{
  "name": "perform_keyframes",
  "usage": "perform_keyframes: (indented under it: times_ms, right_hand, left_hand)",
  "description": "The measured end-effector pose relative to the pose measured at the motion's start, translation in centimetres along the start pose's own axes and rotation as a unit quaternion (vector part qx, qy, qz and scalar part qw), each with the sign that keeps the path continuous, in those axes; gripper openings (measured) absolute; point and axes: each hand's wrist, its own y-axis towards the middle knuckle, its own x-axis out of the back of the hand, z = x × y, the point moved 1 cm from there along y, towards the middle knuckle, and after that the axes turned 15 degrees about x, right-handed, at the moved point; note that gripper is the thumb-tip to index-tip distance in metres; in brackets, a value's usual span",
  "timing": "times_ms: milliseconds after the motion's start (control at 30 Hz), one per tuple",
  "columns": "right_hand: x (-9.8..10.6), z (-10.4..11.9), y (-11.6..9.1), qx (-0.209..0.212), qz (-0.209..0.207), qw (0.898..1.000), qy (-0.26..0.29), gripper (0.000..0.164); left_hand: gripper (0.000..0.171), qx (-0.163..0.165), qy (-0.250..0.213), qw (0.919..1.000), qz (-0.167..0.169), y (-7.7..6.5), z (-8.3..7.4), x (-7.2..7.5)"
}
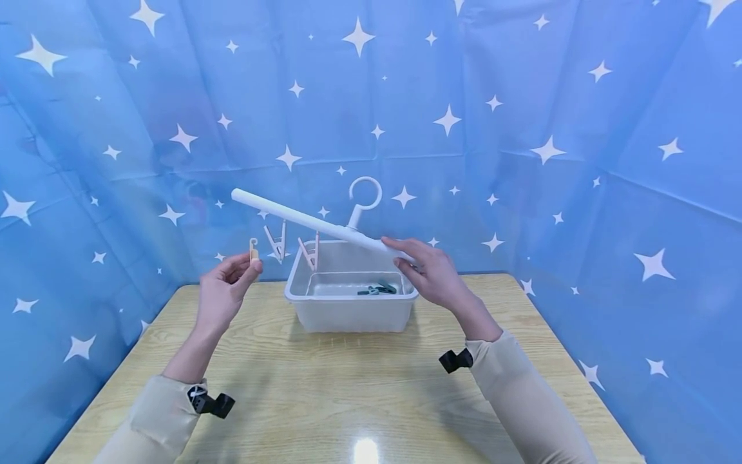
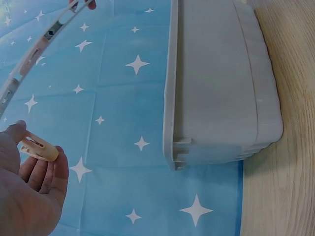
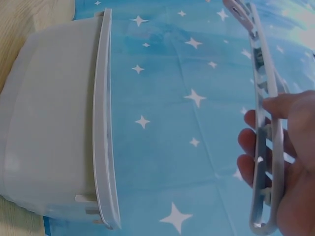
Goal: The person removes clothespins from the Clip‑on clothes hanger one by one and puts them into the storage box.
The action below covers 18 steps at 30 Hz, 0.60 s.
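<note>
My right hand [image 1: 431,270] grips one end of a white clip hanger [image 1: 290,214], its bar tilted up to the left with the round hook on top. Two pink clothespins [image 1: 278,243] dangle from the bar's left half. My left hand [image 1: 223,290] pinches a yellow clothespin [image 1: 254,250] between thumb and fingers, below the bar's raised end and apart from it. In the left wrist view the yellow clothespin [image 2: 39,146] lies across the fingertips. The right wrist view has the fingers [image 3: 247,140] wrapped round the hanger's slotted frame [image 3: 261,167].
Behind and below the hanger, a white plastic basin [image 1: 353,314] stands at the table's far side. Several dark green clothespins [image 1: 379,289] lie inside it. The wooden table [image 1: 348,399] is bordered by a blue star-patterned curtain [image 1: 406,84].
</note>
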Motion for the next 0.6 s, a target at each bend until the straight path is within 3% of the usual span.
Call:
perform_keyframes:
  times_ms: [600]
  right_hand:
    - [0.4,-0.4,-0.3,-0.002,-0.020,1.000,0.009,0.044]
  left_hand:
    - [0.053,0.008,0.047,0.9983,0.035,1.7,0.5,-2.9]
